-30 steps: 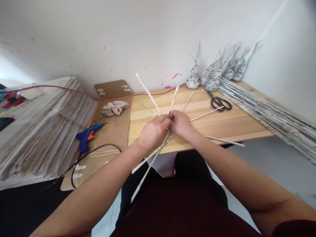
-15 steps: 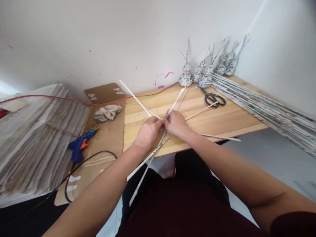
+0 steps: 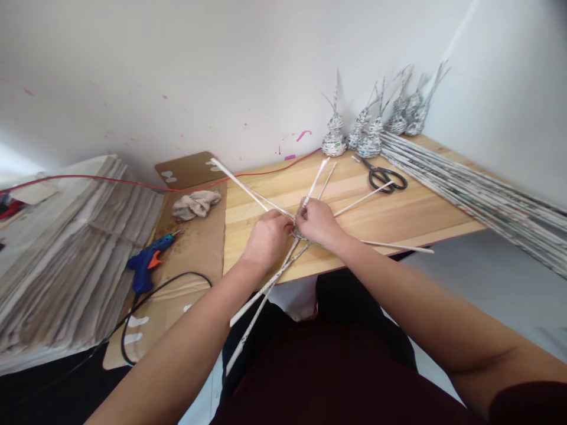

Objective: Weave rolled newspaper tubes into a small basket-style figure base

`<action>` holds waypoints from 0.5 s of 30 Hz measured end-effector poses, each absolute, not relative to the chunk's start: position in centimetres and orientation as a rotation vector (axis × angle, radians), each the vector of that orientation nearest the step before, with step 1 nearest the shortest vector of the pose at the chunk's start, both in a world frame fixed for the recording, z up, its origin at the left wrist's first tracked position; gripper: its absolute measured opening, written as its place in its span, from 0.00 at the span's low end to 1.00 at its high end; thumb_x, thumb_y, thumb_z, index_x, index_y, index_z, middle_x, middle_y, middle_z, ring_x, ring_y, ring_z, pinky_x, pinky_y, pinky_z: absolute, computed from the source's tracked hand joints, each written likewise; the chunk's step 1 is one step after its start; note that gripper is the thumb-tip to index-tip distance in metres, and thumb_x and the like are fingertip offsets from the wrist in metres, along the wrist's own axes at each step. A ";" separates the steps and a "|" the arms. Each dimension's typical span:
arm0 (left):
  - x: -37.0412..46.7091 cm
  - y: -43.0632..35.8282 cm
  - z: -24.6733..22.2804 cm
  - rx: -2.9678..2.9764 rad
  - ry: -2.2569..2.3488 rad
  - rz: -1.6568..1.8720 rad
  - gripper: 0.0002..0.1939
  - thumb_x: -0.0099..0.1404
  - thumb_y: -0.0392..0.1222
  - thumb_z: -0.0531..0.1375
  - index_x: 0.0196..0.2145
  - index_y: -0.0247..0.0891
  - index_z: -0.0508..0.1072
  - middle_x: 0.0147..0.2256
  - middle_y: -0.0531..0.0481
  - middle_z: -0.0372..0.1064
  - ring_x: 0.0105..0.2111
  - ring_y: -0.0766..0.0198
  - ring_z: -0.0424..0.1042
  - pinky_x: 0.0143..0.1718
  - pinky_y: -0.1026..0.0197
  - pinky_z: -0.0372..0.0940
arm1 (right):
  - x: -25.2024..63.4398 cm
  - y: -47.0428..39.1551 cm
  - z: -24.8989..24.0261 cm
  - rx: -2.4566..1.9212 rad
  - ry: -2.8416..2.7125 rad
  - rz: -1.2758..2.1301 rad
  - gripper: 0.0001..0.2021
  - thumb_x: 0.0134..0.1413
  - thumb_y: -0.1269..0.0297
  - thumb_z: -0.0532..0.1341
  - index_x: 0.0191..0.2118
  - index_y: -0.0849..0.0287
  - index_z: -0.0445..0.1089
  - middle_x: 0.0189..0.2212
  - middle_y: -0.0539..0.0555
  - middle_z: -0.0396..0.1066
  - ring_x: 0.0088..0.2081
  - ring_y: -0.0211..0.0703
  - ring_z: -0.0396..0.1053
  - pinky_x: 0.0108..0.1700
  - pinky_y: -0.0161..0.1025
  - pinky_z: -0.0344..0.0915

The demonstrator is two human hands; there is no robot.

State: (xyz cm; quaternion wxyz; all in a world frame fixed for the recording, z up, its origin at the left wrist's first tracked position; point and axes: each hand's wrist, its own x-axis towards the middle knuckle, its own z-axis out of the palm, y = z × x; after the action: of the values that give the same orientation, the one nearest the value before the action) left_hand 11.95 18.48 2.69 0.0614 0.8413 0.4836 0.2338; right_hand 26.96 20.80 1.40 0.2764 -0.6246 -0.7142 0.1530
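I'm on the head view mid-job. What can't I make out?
All in the head view:
- Where the sticks cross: mostly covered by the left hand and right hand.
- Each hand's exact grip: hidden behind its own fingers.
- Bundle: near ends cut off by the right edge.
- Stack: cut off by the left edge.

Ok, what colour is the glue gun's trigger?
The trigger is orange; the head view shows it.

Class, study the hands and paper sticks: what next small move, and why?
Perhaps the right hand should bend the paper stick it seems to pinch over its neighbour, while the left hand steadies the rest: both hands meet where the sticks converge, and that first stick's far end is free.
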 end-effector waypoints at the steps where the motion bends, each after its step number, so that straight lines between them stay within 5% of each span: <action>1: 12.1 18.3 2.8 2.582 1.479 0.706 0.09 0.64 0.34 0.57 0.32 0.35 0.78 0.36 0.44 0.72 0.38 0.59 0.71 0.43 0.58 0.67 | 26.9 20.8 1.5 -1.679 -1.919 0.409 0.04 0.48 0.71 0.57 0.31 0.60 0.69 0.29 0.56 0.74 0.30 0.43 0.68 0.32 0.35 0.58; 8: 13.8 17.8 2.2 2.517 1.405 0.866 0.15 0.61 0.25 0.53 0.43 0.34 0.72 0.40 0.43 0.72 0.41 0.60 0.71 0.46 0.59 0.67 | 27.1 20.5 2.0 -1.646 -1.924 0.469 0.03 0.44 0.72 0.59 0.28 0.60 0.69 0.27 0.55 0.73 0.31 0.43 0.69 0.31 0.35 0.56; 15: 13.9 17.9 2.6 2.328 1.461 0.732 0.17 0.62 0.29 0.57 0.48 0.38 0.69 0.39 0.47 0.75 0.40 0.61 0.74 0.46 0.59 0.68 | 27.4 20.8 1.8 -1.696 -1.718 0.549 0.02 0.48 0.69 0.59 0.27 0.58 0.67 0.26 0.53 0.72 0.29 0.41 0.67 0.31 0.35 0.57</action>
State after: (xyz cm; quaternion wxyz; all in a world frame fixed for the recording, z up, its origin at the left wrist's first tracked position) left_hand 13.92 17.91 2.60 0.1480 0.8096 0.5079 0.2543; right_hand 27.43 20.76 1.76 0.3269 -0.6475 -0.6557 0.2095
